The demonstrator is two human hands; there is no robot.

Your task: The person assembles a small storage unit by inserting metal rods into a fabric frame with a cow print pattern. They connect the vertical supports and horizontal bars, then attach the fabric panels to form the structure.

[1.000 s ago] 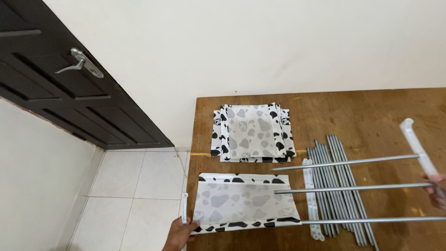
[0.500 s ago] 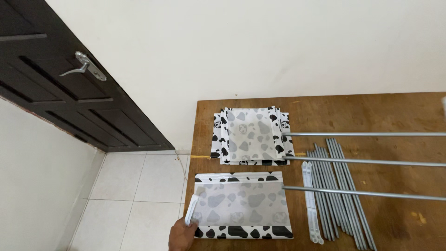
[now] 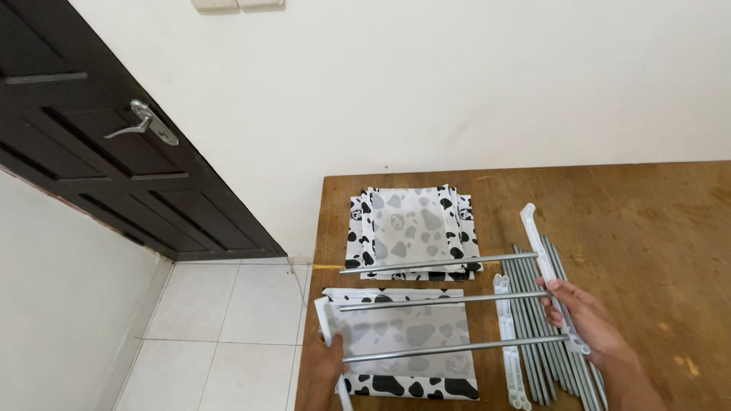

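Hands meet at the lower middle of the frame: the right hand [image 3: 580, 313] is closed around a white plastic side rail [image 3: 550, 274] carrying three long grey metal rods [image 3: 442, 298], while the left hand [image 3: 329, 364] grips a second white plastic rail [image 3: 326, 323] at the rods' left ends. The rods span a flat cow-print fabric panel [image 3: 400, 342] on the brown wooden table [image 3: 647, 221], below a stack of folded cow-print panels [image 3: 411, 228] and left of a bundle of loose grey rods [image 3: 537, 335].

Black-and-white cow-spotted fabric panels [image 3: 411, 224], grey metal rods [image 3: 438, 264], brown wooden table [image 3: 647, 221].
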